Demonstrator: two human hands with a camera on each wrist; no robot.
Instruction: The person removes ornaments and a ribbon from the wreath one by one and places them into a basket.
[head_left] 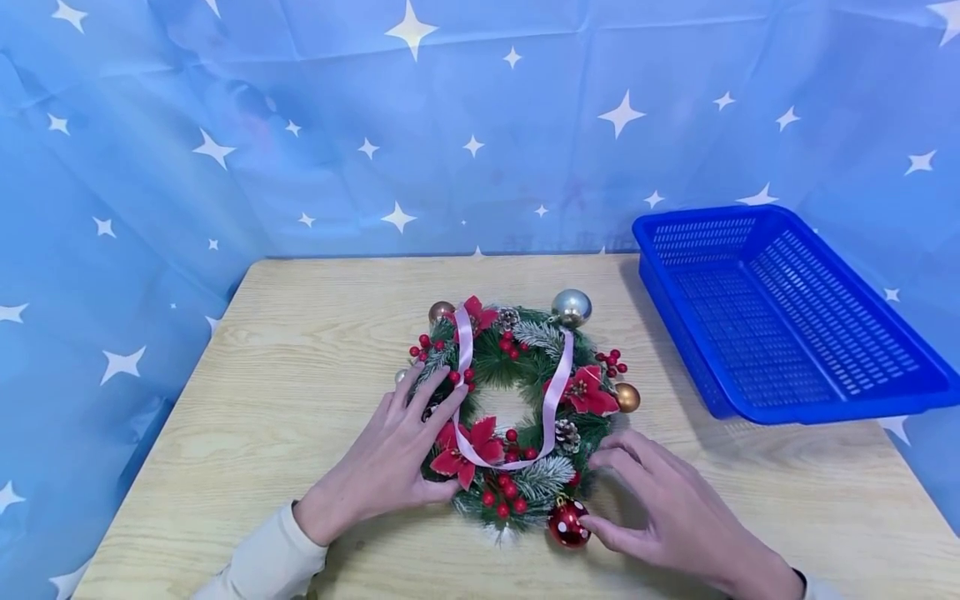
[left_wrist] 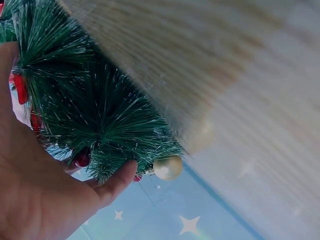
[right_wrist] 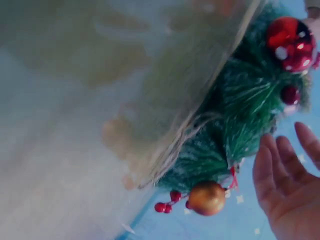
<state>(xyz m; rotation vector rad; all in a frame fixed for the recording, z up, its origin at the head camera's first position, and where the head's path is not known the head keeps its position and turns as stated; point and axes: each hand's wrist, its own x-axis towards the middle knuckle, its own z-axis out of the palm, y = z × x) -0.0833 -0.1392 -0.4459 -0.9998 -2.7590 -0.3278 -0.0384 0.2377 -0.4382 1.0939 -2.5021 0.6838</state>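
Head view: your pale wood-grain desk point(head_left: 300, 367) stands before a blue backdrop point(head_left: 525, 108) printed with white stars, which also hangs along the left side. The wreath point(head_left: 491, 360) lies on the desk, near the middle, and a blue basket point(head_left: 678, 339) sits at the far right. Your left grip point(head_left: 393, 446) is spread over the wreath's left side; your right grip point(head_left: 675, 508) is loosely parted at its near right, thumb at the spotted red bauble point(head_left: 566, 525).
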